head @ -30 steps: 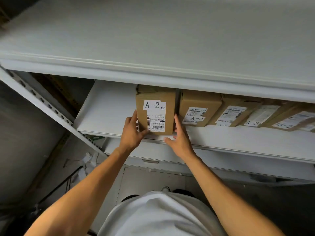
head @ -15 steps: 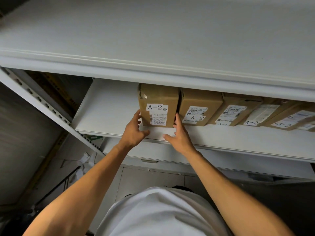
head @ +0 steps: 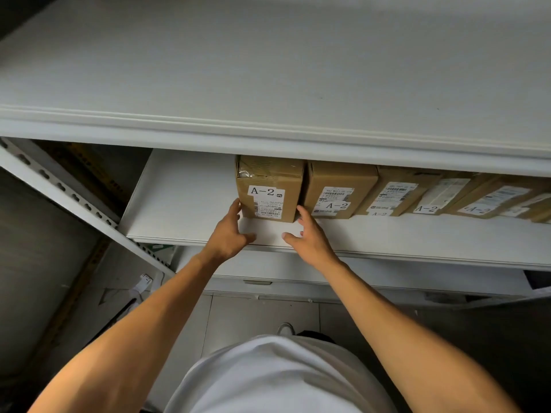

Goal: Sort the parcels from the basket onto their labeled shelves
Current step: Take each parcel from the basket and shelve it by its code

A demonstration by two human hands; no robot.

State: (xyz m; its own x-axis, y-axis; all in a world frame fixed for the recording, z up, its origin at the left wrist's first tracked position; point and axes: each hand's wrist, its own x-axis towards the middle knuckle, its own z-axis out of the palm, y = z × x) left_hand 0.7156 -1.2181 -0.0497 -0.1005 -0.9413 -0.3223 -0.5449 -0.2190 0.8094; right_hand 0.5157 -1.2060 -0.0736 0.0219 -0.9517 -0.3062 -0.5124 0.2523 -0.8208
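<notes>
A brown cardboard parcel point(head: 268, 189) with a white "A-2" label stands on the white middle shelf point(head: 185, 198), at the left end of a row. My left hand point(head: 229, 231) touches its lower left corner with straight fingers. My right hand point(head: 310, 234) touches its lower right corner, fingers straight, thumb spread. Neither hand wraps round the box. The basket is out of view.
Several more A-2 parcels point(head: 340, 192) line the shelf to the right. The wide upper shelf point(head: 268, 84) overhangs above. A perforated white upright point(head: 59, 189) slants at the left. A lower shelf point(head: 298, 281) and tiled floor lie below.
The parcel has slid deeper onto the shelf, level with the row. Both hands followed it forward and now only touch its bottom corners.
</notes>
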